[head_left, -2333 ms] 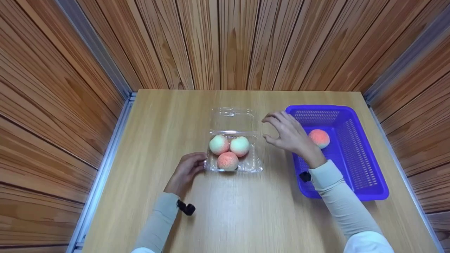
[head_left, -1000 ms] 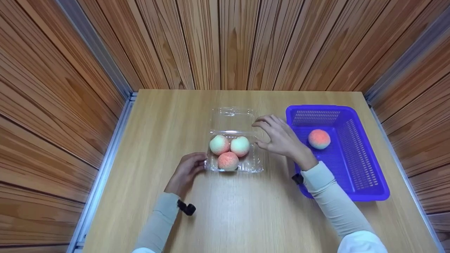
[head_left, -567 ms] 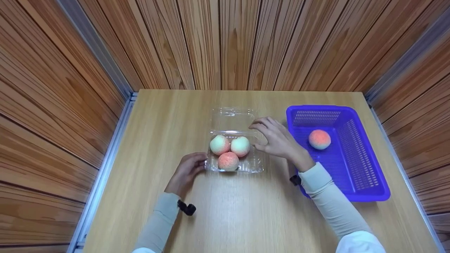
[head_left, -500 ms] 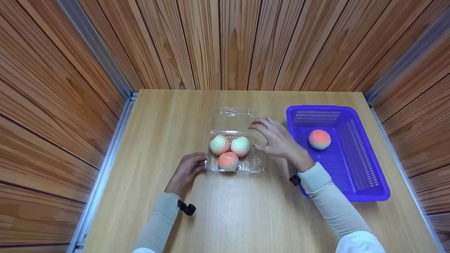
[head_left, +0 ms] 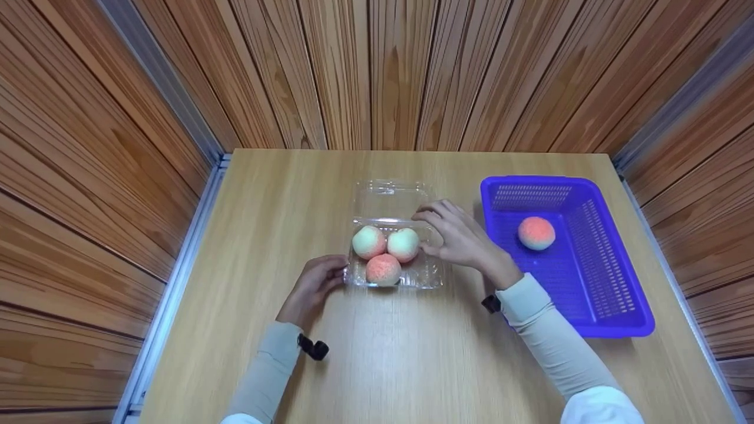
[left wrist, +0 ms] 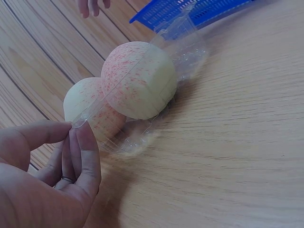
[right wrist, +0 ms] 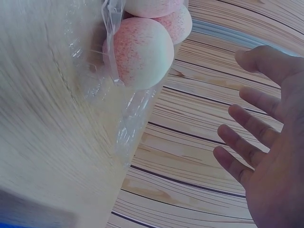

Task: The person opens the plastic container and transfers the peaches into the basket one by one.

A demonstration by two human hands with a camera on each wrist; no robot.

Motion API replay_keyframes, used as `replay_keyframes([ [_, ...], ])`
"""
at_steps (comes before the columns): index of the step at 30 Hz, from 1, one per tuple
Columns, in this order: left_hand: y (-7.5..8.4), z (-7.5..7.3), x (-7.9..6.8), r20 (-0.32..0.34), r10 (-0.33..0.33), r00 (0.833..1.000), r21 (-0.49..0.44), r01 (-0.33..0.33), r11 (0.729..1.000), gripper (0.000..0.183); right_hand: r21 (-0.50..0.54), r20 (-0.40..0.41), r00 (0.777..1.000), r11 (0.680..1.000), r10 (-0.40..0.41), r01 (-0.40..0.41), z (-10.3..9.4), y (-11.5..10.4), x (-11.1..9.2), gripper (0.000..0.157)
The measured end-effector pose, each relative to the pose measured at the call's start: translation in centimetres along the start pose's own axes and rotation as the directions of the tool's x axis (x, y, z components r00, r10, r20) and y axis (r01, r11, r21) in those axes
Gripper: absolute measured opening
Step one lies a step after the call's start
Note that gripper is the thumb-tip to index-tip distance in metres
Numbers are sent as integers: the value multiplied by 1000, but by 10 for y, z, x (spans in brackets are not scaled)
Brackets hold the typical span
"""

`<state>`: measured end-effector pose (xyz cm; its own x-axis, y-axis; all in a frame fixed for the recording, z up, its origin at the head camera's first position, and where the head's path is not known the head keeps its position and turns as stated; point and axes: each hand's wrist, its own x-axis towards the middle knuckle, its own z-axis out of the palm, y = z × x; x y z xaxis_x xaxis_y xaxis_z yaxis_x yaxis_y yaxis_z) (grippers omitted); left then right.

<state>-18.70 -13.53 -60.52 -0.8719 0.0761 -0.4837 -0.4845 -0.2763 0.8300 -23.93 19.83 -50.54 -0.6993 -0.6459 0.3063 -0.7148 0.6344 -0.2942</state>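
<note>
Three peaches, two pale ones (head_left: 369, 241) (head_left: 403, 244) behind a redder one (head_left: 383, 270), sit in a clear plastic clamshell box (head_left: 425, 275) on the table. Its lid (head_left: 389, 203) lies folded back. With thumb and fingertips my left hand (head_left: 312, 285) pinches the box's left rim, plain in the left wrist view, where the hand (left wrist: 52, 175) is close up. My right hand (head_left: 458, 235) is held over the box's right side, close to the back right peach. In the right wrist view its fingers (right wrist: 244, 142) are spread and loosely bent, holding nothing.
On the right of the table stands a purple plastic basket (head_left: 639, 321) with one more peach (head_left: 536, 233) in it. Wood-panelled walls (head_left: 392, 76) close in the table at the back and on both sides.
My right hand has moved left and slightly down, from the basket's edge to over the box's right side. The left hand and the peaches stay put.
</note>
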Motion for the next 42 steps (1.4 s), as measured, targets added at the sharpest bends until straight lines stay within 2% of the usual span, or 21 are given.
replay_keyframes([
  [6,1,1,0,-8,-5,1000,-14,5,1000,21,-2,52,998,999,35,-35,3,-3,-1,57],
  [13,0,1,0,-4,-4,1000,-26,4,1000,18,0,73,997,999,34,-34,8,-5,0,59],
  [22,-1,0,2,7,18,1000,-12,-18,1000,31,30,111,993,999,42,-46,17,-7,1,59],
  [31,-1,0,3,6,5,1000,-25,-4,1000,30,31,79,997,999,-8,6,27,-6,1,59],
  [42,-1,-1,2,2,-16,1000,-22,16,1000,28,38,125,992,998,36,-41,36,-7,1,58],
])
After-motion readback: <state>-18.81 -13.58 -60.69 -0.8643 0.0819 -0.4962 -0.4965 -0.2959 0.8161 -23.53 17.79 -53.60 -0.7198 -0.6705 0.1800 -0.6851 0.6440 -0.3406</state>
